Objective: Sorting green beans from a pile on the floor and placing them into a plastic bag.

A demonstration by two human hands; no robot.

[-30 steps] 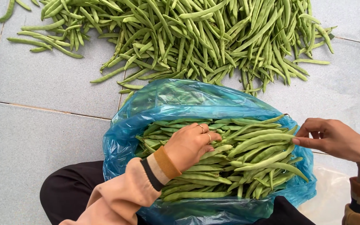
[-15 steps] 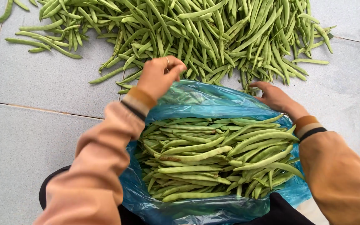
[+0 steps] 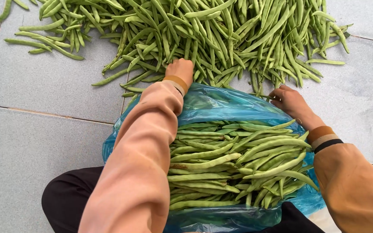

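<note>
A tiled floor [image 3: 44, 129] is covered at twelve o'clock by a loose heap of green beans [image 3: 221, 34]. A blue plastic bag [image 3: 221, 105], packed with aligned beans [image 3: 221, 164], is set at six o'clock. The left hand [image 3: 180, 69] is pushed into the heap, its grip hidden. The right hand [image 3: 291, 101], fingers curled, is laid on pods at two o'clock.

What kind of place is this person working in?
Probably a tiled floor at a home or market, not a table. Loose green beans are heaped straight on the tiles, and a blue plastic bag of beans sits on the person's lap.
</note>
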